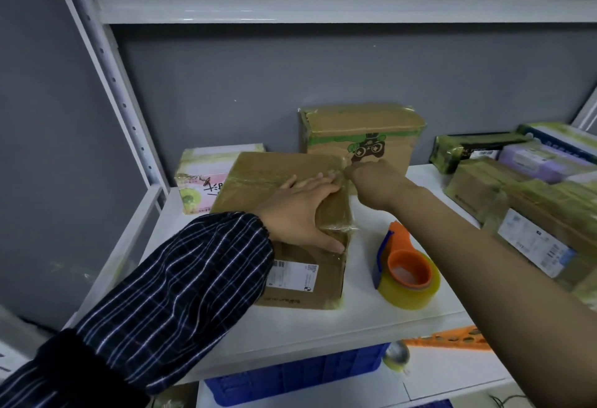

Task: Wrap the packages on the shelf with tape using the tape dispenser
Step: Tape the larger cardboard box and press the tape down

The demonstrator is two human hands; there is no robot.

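Surface: a white shelf board in a white metal rack, with a perforated post at the left and a cross beam above. A plain grey wall stood behind the rack. Below the board sat a blue crate, with an orange plastic item to its right.

Count, left and centre: three packages.
- One brown box lay near the centre, with a white label on its near side.
- One taller box with a game-controller print stood upright against the wall, just behind it.
- One pink and white box lay at the far left, beside the brown box.

Count, right: a pile of taped packages; the exact number could not be told.

One tape dispenser, orange and blue and loaded with one roll of clear yellowish tape, lay on the board just right of the brown box, touched by neither hand.

Hands: the left hand, in a dark checked sleeve, lay flat on top of the brown box, fingers straight and thumb spread down its near side. The right hand, bare-armed, reached over the dispenser, its fingers curled and pinching the tape at the box's far right corner.
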